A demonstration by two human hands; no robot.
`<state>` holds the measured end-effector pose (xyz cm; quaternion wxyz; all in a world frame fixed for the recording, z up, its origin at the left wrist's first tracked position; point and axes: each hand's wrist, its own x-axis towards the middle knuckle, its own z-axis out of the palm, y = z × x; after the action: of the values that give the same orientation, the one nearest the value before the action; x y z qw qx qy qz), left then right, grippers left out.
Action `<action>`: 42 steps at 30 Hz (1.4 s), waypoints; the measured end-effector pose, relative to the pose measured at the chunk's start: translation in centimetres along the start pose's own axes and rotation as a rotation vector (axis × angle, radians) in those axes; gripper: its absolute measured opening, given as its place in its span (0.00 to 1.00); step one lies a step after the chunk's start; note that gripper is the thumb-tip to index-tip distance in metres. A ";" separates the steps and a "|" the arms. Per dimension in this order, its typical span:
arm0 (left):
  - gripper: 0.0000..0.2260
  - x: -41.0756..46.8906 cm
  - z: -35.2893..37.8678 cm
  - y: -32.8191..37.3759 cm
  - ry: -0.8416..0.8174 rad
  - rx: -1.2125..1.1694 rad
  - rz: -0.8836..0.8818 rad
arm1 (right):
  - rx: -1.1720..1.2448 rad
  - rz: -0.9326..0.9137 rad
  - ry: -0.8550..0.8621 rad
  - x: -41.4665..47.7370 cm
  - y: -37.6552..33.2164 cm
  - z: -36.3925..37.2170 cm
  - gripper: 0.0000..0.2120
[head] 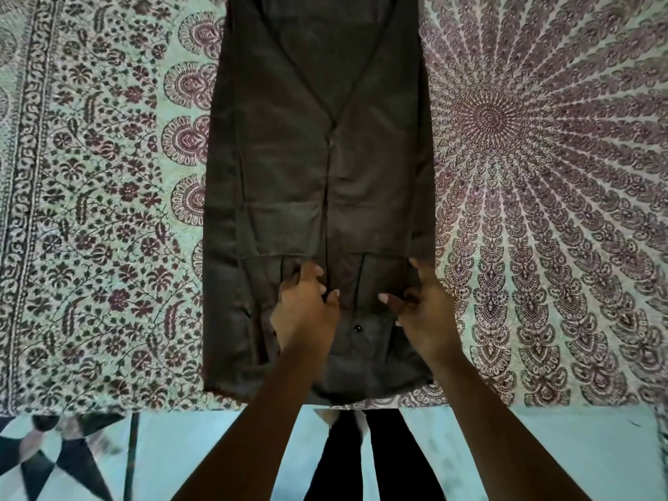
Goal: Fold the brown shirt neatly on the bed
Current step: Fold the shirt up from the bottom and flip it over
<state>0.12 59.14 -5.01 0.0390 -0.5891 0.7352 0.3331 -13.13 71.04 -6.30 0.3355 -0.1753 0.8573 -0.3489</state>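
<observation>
The brown shirt lies lengthwise on the bed, its sides and sleeves folded inward into one long narrow strip that runs away from me. A dark button shows near its close end. My left hand sits on the left sleeve end near the middle seam, with its fingers curled into the cloth. My right hand is beside it on the right sleeve end, thumb pointing inward and fingers bent on the fabric. The far end of the shirt is cut off by the top of the frame.
A patterned bedspread in pale green and maroon covers the bed on both sides of the shirt. The bed's near edge runs just past the shirt's close end. Below it are a pale floor, a black-and-white star pattern and my dark trouser legs.
</observation>
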 end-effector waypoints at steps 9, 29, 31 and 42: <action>0.07 -1.2 -1.9 -4.5 0.240 0.004 0.090 | -0.404 -0.104 0.227 -1.9 1.3 -0.8 0.26; 0.31 4.2 -10.8 -15.6 -0.116 0.663 0.799 | -1.269 -1.216 -0.281 0.5 5.5 -5.4 0.31; 0.22 4.9 -10.3 -14.2 -0.138 0.568 0.784 | -1.209 -1.228 -0.302 1.4 5.4 -5.0 0.27; 0.28 11.8 -13.0 -6.9 -0.307 -0.329 0.509 | -0.196 -0.487 -0.124 3.9 -2.3 -2.9 0.16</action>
<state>7.08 41.74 -3.34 -0.0308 -0.3281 0.7807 0.5309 -17.83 68.79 -4.89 0.2753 -0.4290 0.7974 -0.3231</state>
